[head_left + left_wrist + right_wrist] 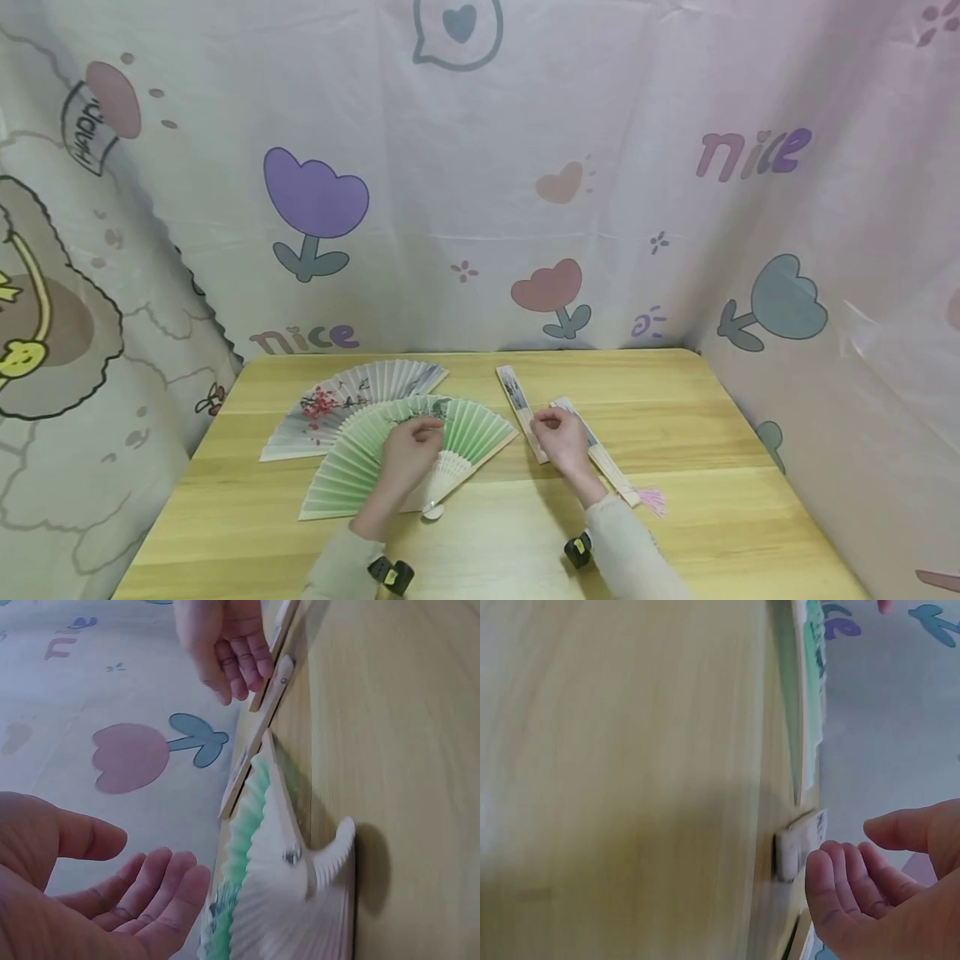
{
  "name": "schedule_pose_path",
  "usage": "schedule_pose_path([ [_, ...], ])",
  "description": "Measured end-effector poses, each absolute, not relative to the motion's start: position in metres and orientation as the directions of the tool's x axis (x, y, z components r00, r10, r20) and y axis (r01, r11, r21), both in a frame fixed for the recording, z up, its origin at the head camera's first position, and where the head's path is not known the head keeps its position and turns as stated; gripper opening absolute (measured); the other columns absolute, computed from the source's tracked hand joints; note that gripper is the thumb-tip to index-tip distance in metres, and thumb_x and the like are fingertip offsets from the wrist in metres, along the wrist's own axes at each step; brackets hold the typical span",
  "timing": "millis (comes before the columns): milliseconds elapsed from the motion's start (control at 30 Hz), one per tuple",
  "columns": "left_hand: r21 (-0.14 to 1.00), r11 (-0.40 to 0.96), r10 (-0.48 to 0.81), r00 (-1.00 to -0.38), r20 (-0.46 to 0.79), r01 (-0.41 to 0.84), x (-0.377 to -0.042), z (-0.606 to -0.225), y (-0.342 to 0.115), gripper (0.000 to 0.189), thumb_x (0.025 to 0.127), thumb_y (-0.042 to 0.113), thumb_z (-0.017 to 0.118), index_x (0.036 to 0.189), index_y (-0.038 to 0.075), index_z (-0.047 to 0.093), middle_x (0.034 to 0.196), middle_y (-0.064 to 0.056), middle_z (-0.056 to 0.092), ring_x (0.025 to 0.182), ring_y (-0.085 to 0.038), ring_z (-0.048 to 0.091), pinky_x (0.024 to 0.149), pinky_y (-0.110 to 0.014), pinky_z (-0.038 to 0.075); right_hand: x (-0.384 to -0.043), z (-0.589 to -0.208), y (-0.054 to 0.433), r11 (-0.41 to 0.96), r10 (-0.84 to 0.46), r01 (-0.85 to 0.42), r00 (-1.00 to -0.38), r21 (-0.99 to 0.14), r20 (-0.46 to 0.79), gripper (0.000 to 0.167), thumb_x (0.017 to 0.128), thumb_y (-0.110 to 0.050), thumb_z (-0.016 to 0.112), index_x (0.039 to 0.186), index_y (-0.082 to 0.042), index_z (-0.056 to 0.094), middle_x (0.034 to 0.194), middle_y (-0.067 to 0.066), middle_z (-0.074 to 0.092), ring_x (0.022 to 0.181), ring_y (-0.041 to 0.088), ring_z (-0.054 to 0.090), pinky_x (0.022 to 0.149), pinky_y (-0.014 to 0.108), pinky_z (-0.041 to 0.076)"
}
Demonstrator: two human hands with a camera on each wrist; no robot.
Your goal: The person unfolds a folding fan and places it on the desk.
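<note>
A green folding fan [337, 475] lies spread on the table, its ribs meeting at a pivot near the front. My left hand [408, 458] hovers over it with loosely bent fingers and nothing in them; the left wrist view shows thumb and fingertips apart. Behind, partly covered by the green fan, is a spread pale fan [315, 417] with red blossoms. To the right lie two folded fans: one slim folded fan [516, 396] and another folded fan [613, 473] with a pink tassel [652, 502]. Above these two is my right hand [566, 446], empty, fingers loosely curved.
The wooden table [487, 558] has a rounded far edge. A printed curtain [450, 183] hangs right behind it and along both sides. Each wrist wears a small black camera, one left [392, 575] and one right [578, 550].
</note>
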State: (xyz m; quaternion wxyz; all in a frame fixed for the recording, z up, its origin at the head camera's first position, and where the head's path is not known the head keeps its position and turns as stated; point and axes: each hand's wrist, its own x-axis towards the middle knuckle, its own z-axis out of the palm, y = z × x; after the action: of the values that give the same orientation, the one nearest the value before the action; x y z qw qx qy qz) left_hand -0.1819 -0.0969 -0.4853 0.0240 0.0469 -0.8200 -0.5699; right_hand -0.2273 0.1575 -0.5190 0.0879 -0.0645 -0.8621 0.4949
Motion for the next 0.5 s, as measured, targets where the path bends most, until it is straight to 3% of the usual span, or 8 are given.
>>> schedule_pose_path([
  [267,0.918,0.395,-0.038,-0.997,0.064,0.044,-0.207,-0.489,-0.062,0.025,0.097,0.007,0.065,0.116,-0.005,0.076,0.102,-0.018,0.079,0.088,-0.027,0.075,0.074,-0.033,0.067,-0.234,-0.525,0.166,0.589,0.192,-0.02,-0.968,-0.808,0.164,0.011,0.09,-0.004,0.075,0.097,0.004,0.079,0.088,0.015,0.079,0.08,0.024,0.075,0.07,0.03,0.066],
  [500,0.904,0.428,0.037,-0.999,-0.005,0.011,-0.226,-0.497,-0.032,0.03,0.1,0.011,0.064,0.124,-0.005,0.073,0.115,-0.02,0.077,0.101,-0.034,0.075,0.082,-0.044,0.068,-0.235,-0.526,0.169,0.643,0.148,-0.044,-0.972,-0.765,0.18,0.017,0.091,-0.003,0.072,0.102,0.008,0.078,0.091,0.019,0.078,0.081,0.028,0.074,0.071,0.036,0.067],
])
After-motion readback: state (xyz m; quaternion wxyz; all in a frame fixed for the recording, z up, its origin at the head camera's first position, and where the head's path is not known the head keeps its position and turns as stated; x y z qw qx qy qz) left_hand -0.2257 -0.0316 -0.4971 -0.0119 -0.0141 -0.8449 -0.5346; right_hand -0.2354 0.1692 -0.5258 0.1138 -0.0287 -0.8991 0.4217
